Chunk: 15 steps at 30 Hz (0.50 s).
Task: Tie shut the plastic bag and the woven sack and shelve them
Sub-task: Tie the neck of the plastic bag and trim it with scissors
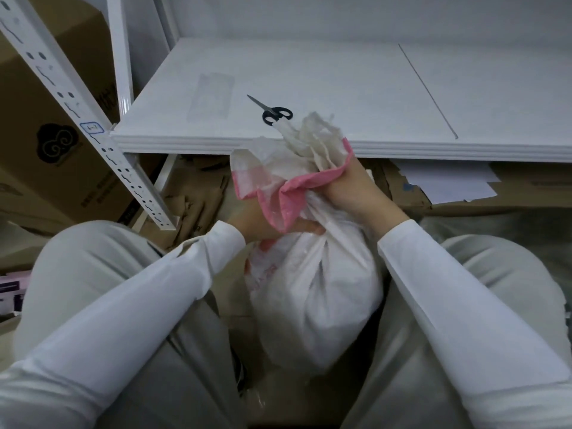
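Woven sack: the white woven sack (312,289) stood upright on the floor between the person's knees, just below the front edge of the shelf (340,72); its body was full and rounded, and its neck was gathered into tight folds.
Sack mouth: the pink hem (288,196) flopped outward above the gathered neck, and crumpled whitish material (312,134) poked up out of the opening. Whether that was the plastic bag could not be told.
Right hand: the right hand (356,190) was closed in a fist round the bunched top of the sack, with the pink hem pinched inside the grip.
Left hand: the left hand (263,221) was partly hidden under the pink flap; its fingers (306,226) curled across the neck of the sack and held it.
Scissors: black-handled scissors (274,111) lay closed on the shelf near its front edge, just behind the sack's top, apart from both hands.
Shelf frame: a white perforated upright (62,88) rose at the left, with a cardboard box (40,144) behind it.
Under the shelf: flattened cardboard and white sheets of paper (448,181) lay there.
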Each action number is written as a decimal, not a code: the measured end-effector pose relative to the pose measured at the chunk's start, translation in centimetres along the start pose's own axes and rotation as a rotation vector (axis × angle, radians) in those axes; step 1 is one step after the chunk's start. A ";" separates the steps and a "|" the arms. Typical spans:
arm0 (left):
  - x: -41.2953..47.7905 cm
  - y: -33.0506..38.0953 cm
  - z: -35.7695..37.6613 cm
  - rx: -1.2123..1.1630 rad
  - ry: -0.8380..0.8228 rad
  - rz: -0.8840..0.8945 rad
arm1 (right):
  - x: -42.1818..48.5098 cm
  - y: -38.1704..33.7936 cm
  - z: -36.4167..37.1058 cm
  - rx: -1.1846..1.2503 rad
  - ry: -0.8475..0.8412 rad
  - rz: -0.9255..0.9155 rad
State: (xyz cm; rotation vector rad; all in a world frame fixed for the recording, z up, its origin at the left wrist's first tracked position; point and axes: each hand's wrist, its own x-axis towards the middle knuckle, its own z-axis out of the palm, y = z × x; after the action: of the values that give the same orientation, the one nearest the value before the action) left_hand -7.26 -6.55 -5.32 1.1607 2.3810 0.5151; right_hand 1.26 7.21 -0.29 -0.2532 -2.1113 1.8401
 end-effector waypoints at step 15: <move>0.8 0.8 1.1 -0.690 0.316 0.008 | 1.7 5.0 0.8 -0.148 0.341 -0.017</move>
State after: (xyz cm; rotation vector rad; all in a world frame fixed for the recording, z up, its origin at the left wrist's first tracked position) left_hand -6.60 -5.32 -6.06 0.8062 2.1368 1.4673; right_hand -0.98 7.78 -5.09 -0.5410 -2.0004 1.5065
